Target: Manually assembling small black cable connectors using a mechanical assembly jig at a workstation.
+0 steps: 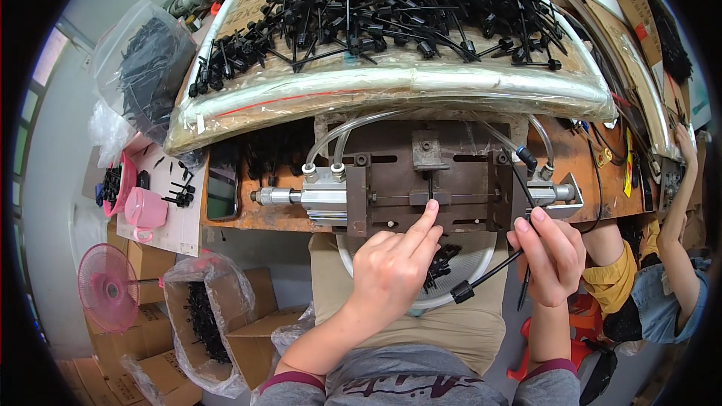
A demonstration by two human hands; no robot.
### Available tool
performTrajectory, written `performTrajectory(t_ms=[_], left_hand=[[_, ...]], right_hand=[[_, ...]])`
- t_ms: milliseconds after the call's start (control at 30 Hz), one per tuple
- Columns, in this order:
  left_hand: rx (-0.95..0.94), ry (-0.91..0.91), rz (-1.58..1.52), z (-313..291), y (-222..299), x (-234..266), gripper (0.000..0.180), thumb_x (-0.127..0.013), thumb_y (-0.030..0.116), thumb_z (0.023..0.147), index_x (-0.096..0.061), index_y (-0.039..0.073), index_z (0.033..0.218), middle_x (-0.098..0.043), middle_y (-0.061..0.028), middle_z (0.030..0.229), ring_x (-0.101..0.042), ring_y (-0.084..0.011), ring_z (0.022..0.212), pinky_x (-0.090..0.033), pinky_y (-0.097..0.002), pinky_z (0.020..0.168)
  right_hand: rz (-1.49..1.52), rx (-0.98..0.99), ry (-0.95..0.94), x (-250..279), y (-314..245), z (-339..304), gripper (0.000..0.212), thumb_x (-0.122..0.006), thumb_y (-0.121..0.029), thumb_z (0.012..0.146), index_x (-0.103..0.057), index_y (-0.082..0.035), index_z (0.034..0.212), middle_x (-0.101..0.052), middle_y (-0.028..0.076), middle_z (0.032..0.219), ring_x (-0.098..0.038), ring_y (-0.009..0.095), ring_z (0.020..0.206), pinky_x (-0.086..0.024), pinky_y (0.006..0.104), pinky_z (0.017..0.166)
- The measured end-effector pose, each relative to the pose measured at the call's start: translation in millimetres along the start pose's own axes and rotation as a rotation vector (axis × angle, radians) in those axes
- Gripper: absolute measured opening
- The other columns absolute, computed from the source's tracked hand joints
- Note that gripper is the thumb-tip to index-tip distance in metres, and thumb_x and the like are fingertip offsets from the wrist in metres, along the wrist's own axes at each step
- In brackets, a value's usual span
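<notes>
My left hand [395, 267] reaches to the middle of a dark metal fixture [391, 143], index finger stretched forward and the other fingers curled. Its fingertips are at a thin black stem [431, 184] below a small metal block [428, 150]; the thumb is hidden. To the right, my right hand [553, 256] is closed around black plastic stems, pinched between thumb and fingers. One black stem [496, 272] slants down left and ends in a knob; another points downward. Below the fixture, a white round basket [485, 271] with black parts rests at my lap.
A large heap of black knobbed stems [421, 11] lies on a plastic-wrapped board [376, 86] behind the fixture. Air cylinders [327, 195] with clear hoses flank it. A pink cup [145, 208], pink fan [109, 287] and lined carton [241, 293] stand left. Another person's arm [677, 195] is at right.
</notes>
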State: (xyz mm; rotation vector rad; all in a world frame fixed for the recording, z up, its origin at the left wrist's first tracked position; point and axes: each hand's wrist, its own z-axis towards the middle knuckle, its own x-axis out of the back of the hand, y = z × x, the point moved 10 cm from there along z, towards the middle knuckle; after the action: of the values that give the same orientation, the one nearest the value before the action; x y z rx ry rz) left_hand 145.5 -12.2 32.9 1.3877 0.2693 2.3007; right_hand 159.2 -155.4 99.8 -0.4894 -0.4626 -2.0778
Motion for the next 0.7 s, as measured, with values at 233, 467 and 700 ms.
performTrajectory(t_ms=[233,467,700], left_hand=[[0.02,-0.038,-0.026,1.3,-0.8,1.9,0.028,-0.078,0.009,0.07,-0.071,0.004,0.097,-0.067,-0.0101,0.12,-0.067,-0.0169,0.07,-0.051,-0.0269,0.061],[-0.079,0.076,-0.578,12.8,23.7,29.6,0.046,-0.075,-0.001,0.072,-0.065,-0.002,0.116,-0.062,-0.0204,0.123,-0.068,-0.0269,0.095,-0.056,-0.0324,0.082],[-0.052,0.116,-0.644,4.9,14.1,25.9,0.036,-0.075,-0.003,0.07,-0.069,-0.002,0.106,-0.065,-0.0154,0.117,-0.067,-0.0261,0.099,-0.055,-0.0335,0.084]], right_hand=[[0.095,-0.026,-0.018,1.4,-10.0,-5.2,0.026,-0.082,-0.008,0.071,-0.072,-0.002,0.094,-0.063,0.009,0.106,-0.059,0.018,0.071,-0.049,0.0263,0.053],[0.296,-0.051,-0.016,-3.3,-30.9,-16.9,0.028,-0.081,-0.01,0.069,-0.074,-0.002,0.094,-0.065,0.009,0.105,-0.058,0.016,0.072,-0.051,0.0261,0.057],[0.543,-0.251,-0.069,-16.7,-29.0,-27.1,0.033,-0.08,-0.01,0.067,-0.074,-0.004,0.098,-0.068,0.008,0.105,-0.061,0.017,0.07,-0.051,0.0261,0.057]])
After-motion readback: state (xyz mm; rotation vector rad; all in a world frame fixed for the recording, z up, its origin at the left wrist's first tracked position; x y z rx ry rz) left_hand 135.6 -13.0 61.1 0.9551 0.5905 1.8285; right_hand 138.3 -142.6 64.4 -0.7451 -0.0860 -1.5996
